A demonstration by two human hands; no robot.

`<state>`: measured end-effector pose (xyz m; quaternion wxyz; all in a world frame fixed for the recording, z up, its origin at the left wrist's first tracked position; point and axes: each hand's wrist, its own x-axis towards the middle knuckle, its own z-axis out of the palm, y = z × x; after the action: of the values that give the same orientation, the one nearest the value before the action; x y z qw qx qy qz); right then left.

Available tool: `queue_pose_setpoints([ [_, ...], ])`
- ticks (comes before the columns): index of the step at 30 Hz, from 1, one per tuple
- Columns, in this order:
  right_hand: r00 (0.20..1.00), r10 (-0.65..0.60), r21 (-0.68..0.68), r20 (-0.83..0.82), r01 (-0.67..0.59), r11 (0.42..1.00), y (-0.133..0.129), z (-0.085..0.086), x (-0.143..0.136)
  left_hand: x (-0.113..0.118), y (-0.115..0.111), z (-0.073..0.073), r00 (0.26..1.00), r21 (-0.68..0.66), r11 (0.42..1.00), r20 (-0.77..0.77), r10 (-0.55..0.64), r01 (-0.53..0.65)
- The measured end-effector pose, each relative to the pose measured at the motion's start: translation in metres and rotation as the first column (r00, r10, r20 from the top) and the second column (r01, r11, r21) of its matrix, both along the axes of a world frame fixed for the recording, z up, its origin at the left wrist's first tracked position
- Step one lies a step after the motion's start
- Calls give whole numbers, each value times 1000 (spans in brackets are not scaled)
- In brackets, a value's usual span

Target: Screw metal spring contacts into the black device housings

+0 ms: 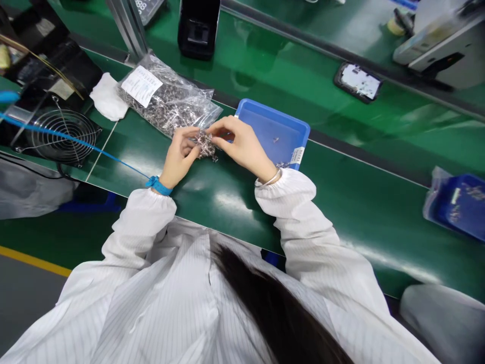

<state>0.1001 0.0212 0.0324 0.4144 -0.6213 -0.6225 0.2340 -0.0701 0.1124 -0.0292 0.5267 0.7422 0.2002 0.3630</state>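
A tangled clump of small shiny metal parts [205,144] is between my two hands, above the green table. My left hand [181,155] has its fingers closed on the clump's left side. My right hand [242,144] pinches at its right side with thumb and forefinger. Behind my hands lies a clear plastic bag [170,98] full of similar metal parts, with a white label. To the right sits a shallow blue tray [275,124], partly behind my right hand and wrist, with a few small pieces in it.
A round fan guard [66,134] and a white cloth [109,96] are on the left. A blue cord runs to my left wrist. Another blue tray [464,205] with small parts stands far right. Behind are a metal post [129,28] and a black device [199,30].
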Motion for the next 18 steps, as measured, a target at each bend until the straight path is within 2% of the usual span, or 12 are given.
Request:
queue_pose_setpoints([
  [4, 991, -33, 38, -128, 38, 999, 3, -3, 4, 0, 2, 1, 998, 109, 992, 32, 56, -59],
  [9, 965, -32, 10, -259, 36, 999, 6, -3, 4, -4, 1, 3, 987, 139, 978, 54, 152, -158],
  [13, 945, -84, -23, -315, 81, 996, 10, -2, 9, -6, -1, 4, 988, 223, 963, 3, 156, -152],
  [18, 921, -177, 7, -347, 191, 982, 7, 3, 30, -8, -2, 8, 978, 356, 921, -74, 196, -157],
])
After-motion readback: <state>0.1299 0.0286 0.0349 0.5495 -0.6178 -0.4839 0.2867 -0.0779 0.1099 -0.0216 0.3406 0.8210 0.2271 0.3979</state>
